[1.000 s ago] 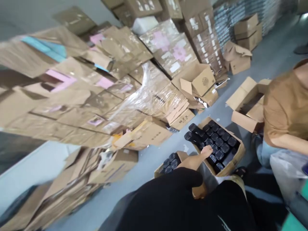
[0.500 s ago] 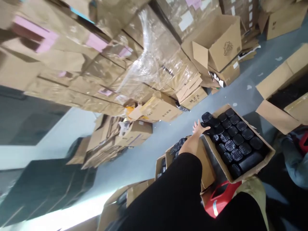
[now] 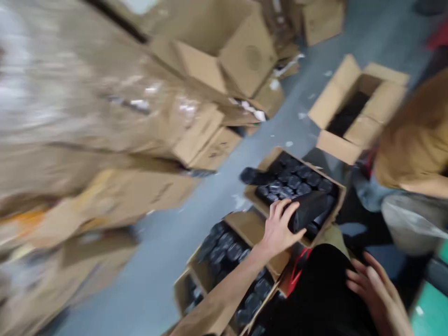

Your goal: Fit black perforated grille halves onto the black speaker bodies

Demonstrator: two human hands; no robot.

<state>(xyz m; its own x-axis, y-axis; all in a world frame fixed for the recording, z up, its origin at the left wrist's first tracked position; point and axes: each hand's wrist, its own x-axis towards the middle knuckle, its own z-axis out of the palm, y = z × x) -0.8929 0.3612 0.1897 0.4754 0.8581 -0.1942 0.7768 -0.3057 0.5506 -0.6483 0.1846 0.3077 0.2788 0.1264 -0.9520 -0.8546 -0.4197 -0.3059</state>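
Observation:
My left hand (image 3: 282,226) has its fingers curled round the near end of a long black wrapped bundle (image 3: 310,207). That bundle lies slanted over the front of an open cardboard box (image 3: 338,198), which is packed with rows of similar black bundles (image 3: 294,182). Another black bundle (image 3: 257,176) sticks out over the box's left rim. What is inside the wrapping cannot be made out. Off to the right, in front of my black clothing, my right hand (image 3: 380,291) is held with fingers extended and nothing in it; motion blurs it somewhat.
A second box (image 3: 241,224) of black bundles stands below left, with a red object (image 3: 297,270) beside it. Stacked, film-wrapped cartons (image 3: 87,107) fill the left. An open carton (image 3: 380,105) sits beyond, near another person in a brown top (image 3: 416,135).
My left hand has gone from reaching at the box's far left side to gripping a bundle at its near side. My right hand has come into view. The camera has swung right.

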